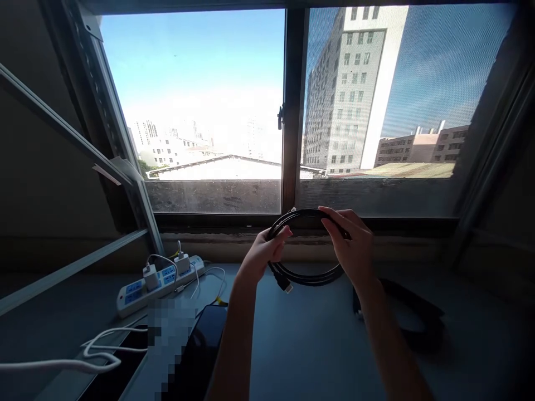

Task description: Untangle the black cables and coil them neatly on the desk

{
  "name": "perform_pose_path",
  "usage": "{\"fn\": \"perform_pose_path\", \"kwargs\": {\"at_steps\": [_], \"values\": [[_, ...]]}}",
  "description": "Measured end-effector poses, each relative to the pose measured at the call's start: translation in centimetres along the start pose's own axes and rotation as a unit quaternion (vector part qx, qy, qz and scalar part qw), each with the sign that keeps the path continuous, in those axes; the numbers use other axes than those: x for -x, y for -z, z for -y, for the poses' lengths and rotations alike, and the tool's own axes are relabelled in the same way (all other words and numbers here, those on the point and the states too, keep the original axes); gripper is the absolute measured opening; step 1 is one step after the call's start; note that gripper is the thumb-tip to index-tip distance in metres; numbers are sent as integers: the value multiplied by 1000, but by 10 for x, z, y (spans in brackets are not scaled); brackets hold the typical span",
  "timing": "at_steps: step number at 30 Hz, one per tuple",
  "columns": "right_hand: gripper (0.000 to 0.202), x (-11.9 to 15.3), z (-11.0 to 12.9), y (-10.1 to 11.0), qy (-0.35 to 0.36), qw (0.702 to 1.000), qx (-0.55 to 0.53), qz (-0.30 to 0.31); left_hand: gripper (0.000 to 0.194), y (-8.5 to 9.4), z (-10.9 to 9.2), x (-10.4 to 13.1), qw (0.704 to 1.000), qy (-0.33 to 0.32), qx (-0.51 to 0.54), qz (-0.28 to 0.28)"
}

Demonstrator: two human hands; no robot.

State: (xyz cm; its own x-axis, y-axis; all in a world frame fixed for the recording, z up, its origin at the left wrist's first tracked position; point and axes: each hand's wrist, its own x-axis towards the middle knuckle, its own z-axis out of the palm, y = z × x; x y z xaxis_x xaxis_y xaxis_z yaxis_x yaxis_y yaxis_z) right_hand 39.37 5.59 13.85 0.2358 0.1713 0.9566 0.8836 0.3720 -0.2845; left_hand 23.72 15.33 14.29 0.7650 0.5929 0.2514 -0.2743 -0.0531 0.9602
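A black cable [311, 278], wound into a round coil, is held up above the table between both hands. My left hand [265, 253] grips the coil's left side, fingers wrapped round the strands. On the upper right, my right hand [349, 239] pinches the coil between thumb and fingers. One end of the cable, a plug [285, 284] with a pale metal tip, hangs down at the lower left of the loop. Another pale tip shows at the top of the coil, too small to make out.
A white power strip [125, 303] with chargers and white cords lies on the table [309, 351] at the left. Nearer me is a dark phone-like slab [209, 328]. Some black strap-like thing [426, 317] lies at the right. Behind stands a window [295, 111]; a metal frame [75, 122] rises at left.
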Motion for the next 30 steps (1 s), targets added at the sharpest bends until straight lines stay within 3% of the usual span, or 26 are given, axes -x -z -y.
{"fn": "perform_pose_path", "kwargs": {"at_steps": [4,8,10,18,24,27,30], "values": [[22,2,-5,-3,-23,999,-12,25,39,-4,-2,2,999,13,-36,7],[22,6,-6,-6,-37,997,5,73,59,-12,-2,1,999,1,-44,25],[21,7,-5,-8,-46,994,20,93,66,-15,1,-2,999,1,-44,8],[29,9,1,-10,-49,990,68,110,54,-16,2,-4,992,-15,-105,-64],[31,12,-2,-12,-20,982,86,169,55,-17,-3,3,984,-26,-165,-56],[32,12,-3,-13,-16,988,70,136,51,-18,-2,3,982,-54,-173,-57],[30,10,-2,-13,-17,997,45,57,45,-20,-1,2,979,-91,-173,-55]]}}
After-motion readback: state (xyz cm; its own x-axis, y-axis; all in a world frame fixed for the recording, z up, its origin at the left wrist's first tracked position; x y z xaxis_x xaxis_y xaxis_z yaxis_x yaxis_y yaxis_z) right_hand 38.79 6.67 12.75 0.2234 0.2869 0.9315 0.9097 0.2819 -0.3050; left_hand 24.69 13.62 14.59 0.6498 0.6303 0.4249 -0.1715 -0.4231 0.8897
